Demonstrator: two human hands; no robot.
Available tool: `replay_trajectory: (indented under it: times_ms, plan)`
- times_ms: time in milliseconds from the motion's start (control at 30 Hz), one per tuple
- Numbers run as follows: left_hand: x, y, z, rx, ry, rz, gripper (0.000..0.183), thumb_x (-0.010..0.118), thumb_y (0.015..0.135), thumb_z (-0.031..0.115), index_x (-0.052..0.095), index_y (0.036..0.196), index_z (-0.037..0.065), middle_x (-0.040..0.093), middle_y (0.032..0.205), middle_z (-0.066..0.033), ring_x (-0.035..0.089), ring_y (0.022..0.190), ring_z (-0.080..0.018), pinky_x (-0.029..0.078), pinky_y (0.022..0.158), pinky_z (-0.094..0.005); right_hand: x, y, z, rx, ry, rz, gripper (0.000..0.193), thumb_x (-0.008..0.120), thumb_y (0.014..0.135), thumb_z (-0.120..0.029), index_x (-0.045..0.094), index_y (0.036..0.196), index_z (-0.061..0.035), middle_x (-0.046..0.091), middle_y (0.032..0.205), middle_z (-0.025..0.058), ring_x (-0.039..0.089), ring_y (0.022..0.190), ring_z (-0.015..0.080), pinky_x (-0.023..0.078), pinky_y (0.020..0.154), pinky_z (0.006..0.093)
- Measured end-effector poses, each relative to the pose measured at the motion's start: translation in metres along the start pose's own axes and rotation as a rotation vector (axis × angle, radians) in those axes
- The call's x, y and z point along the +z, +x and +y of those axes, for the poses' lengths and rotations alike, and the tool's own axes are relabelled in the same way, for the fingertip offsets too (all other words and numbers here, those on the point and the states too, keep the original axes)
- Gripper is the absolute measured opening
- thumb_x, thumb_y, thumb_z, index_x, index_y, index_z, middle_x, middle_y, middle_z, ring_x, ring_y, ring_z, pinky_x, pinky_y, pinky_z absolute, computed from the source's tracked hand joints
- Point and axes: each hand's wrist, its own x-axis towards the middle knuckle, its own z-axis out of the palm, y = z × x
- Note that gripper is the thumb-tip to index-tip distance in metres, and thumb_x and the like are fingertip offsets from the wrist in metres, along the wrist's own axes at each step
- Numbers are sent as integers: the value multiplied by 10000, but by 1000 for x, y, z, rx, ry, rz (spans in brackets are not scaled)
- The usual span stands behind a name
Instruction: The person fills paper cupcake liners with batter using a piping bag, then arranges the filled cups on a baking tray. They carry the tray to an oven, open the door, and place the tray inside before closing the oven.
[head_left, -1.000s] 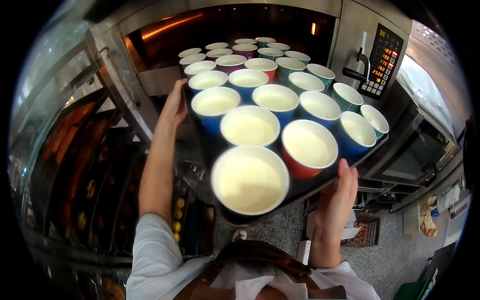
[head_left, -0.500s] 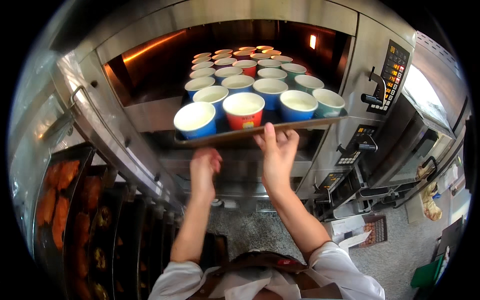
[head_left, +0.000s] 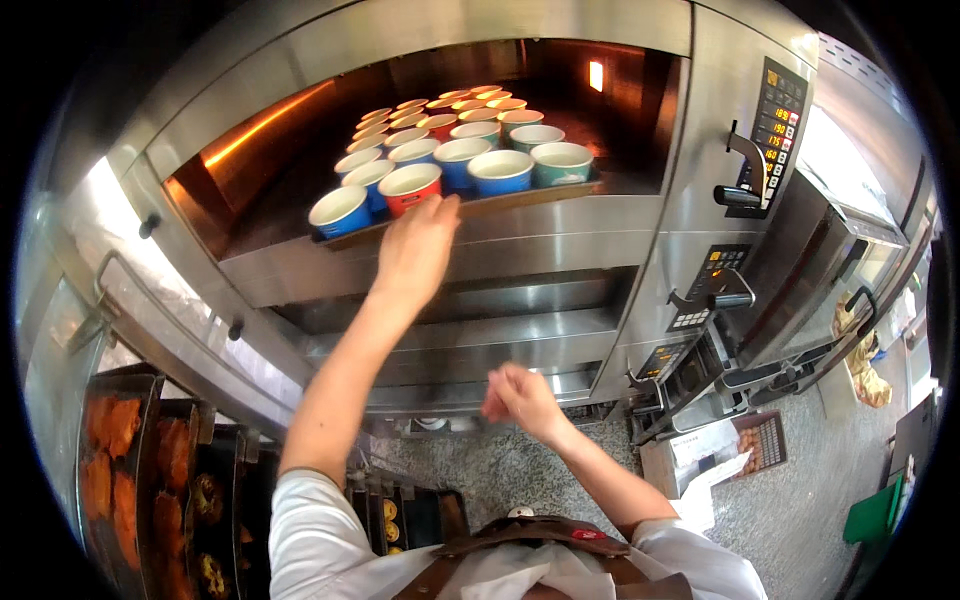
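Observation:
A dark baking tray (head_left: 505,206) sits mostly inside the open oven chamber, its front edge tilted slightly at the opening. Rows of paper baking cups in blue, red and green stand upright on it; a red cup (head_left: 411,188) is at the front, between a blue cup (head_left: 341,212) and another blue one. Pale contents show inside the cups. My left hand (head_left: 418,245) presses on the tray's front edge just below the red cup, its fingers bent and partly hidden. Lower down, my right hand (head_left: 525,402) is off the tray with fingers curled and nothing visible in it.
Control panels with handles line the oven's right side (head_left: 765,150). Trays of browned baked goods (head_left: 112,470) stand in a rack at lower left. A crate (head_left: 762,445) and a white box (head_left: 695,455) are on the floor at right.
The tray of cups has slid deeper into the oven. My right hand has let go of the tray and dropped, while my left hand has come up to its front edge.

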Motion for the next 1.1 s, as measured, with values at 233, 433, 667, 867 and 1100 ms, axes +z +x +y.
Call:
replay_trajectory:
  times_ms: [233, 433, 667, 867, 1100]
  plan:
    - [-17, 22, 3, 174, 126, -98, 138, 658, 852, 101, 565, 789, 21, 606, 792, -155, 639, 790, -359, 515, 655, -451, -44, -144, 78, 300, -37, 12, 300, 499, 1032, -237, 583, 848, -17, 697, 745, 74, 666, 667, 120, 499, 545, 262]
    - [-21, 70, -15, 288, 334, -278, 52, 565, 790, 12, 614, 776, 18, 646, 816, -180, 664, 830, -357, 528, 708, -458, -59, -205, 139, 396, -143, 194, 271, 547, 968, -241, 637, 896, 4, 706, 753, 137, 705, 705, 263, 548, 680, 387]
    - [44, 133, -70, 265, 619, -532, 111, 611, 771, 4, 719, 787, 27, 693, 843, -200, 698, 848, -344, 558, 743, -430, -89, -209, 115, 446, -298, 320, 242, 572, 937, -249, 662, 938, -25, 706, 777, 164, 704, 759, 336, 542, 712, 428]
    - [102, 185, -127, 313, 701, -559, 103, 621, 790, 9, 722, 810, 11, 697, 853, -200, 702, 844, -345, 567, 744, -436, -93, -188, 188, 490, -250, 484, 241, 582, 927, -268, 672, 957, -46, 700, 819, 199, 692, 806, 380, 538, 735, 457]
    - [163, 222, -194, 315, 748, -606, 114, 593, 798, -10, 706, 800, 4, 690, 879, -211, 688, 863, -384, 570, 733, -470, -85, -157, 192, 490, -214, 663, 254, 599, 923, -276, 663, 929, -30, 689, 809, 213, 685, 796, 392, 529, 727, 461]
